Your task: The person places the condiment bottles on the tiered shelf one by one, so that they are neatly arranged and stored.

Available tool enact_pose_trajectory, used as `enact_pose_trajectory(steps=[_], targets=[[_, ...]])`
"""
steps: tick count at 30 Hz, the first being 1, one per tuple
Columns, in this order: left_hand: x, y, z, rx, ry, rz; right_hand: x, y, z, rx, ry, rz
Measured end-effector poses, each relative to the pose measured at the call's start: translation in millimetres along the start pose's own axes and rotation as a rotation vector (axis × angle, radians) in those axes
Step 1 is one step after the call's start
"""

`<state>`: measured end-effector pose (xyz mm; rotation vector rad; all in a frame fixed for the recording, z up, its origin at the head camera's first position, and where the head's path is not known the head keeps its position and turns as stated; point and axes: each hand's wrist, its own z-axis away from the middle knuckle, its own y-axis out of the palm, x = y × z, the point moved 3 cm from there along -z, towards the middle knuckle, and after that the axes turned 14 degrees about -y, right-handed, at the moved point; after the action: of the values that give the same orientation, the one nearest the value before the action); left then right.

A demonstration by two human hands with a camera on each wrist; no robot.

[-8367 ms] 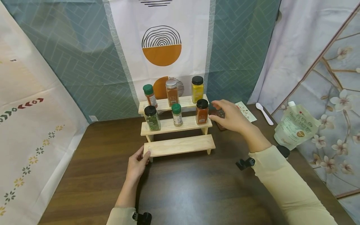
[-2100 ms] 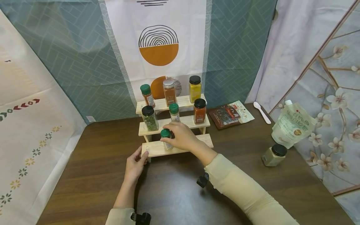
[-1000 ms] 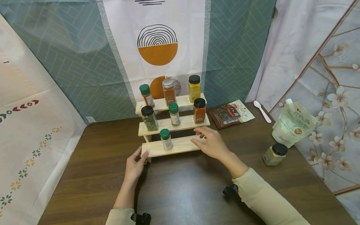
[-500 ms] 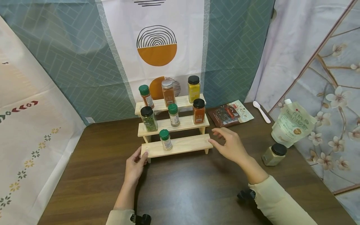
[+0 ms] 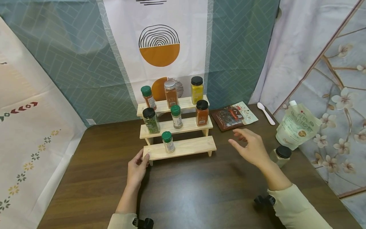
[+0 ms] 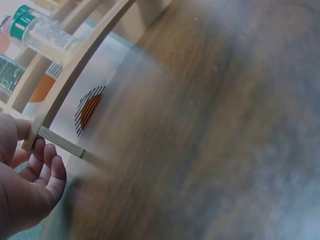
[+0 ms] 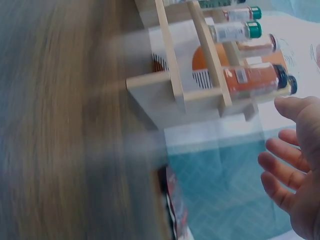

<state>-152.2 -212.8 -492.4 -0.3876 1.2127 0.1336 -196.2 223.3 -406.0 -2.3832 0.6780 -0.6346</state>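
Observation:
A light wooden three-step spice rack (image 5: pixel 197 145) stands on the table. My left hand (image 5: pixel 136 170) grips the left end of its lowest step, thumb on top and fingers curled below, as the left wrist view also shows. On that step, left of the middle, stands a small spice jar (image 5: pixel 169 146) with a green cap. Holding nothing, my right hand (image 5: pixel 251 148) hovers right of the rack, fingers loosely bent and thumb apart. Behind its wrist, partly covered, is a pale spice jar (image 5: pixel 281 155) with a black cap.
Three jars, including a red one (image 5: pixel 202 116), fill the middle step; three more, including a yellow one (image 5: pixel 197 93), stand on top. A brown packet (image 5: pixel 228 118) lies right of the rack. Farther right are a white spoon (image 5: pixel 266 113) and a spouted pouch (image 5: pixel 297 127).
My right hand has placed the small green-capped jar on the lowest step, let go, and moved right, towards the pale jar. The left hand has kept its grip on the rack.

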Motion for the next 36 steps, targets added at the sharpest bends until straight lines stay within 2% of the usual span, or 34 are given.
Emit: enact_pose_trajectory(steps=[6, 13, 16, 20, 21, 25, 36], targets=[[0.7, -0.5, -0.8, 0.000, 0.007, 0.014, -12.9, -20.6, 10.1, -0.022, -0.007, 0.072], [-0.4, 0.1, -1.0, 0.005, 0.001, 0.019, -23.8, -44.0, 20.7, 0.001, 0.052, 0.112], [-8.3, -0.2, 4.7, 0.019, -0.018, 0.018, -29.1, -52.7, 26.3, 0.041, 0.096, 0.133], [-9.2, -1.0, 4.7, 0.029, -0.034, 0.013, -35.6, -63.9, 33.6, 0.092, 0.123, 0.142], [-5.3, -1.0, 1.7, 0.025, -0.030, 0.013, -37.0, -66.4, 35.6, 0.104, 0.128, 0.143], [0.6, -0.6, -1.1, 0.011, -0.012, 0.018, -44.2, -76.4, 45.3, 0.164, 0.137, 0.164], [0.7, 0.9, -0.9, -0.005, 0.002, 0.029, -62.6, -102.2, 71.7, 0.295, 0.122, 0.205]])
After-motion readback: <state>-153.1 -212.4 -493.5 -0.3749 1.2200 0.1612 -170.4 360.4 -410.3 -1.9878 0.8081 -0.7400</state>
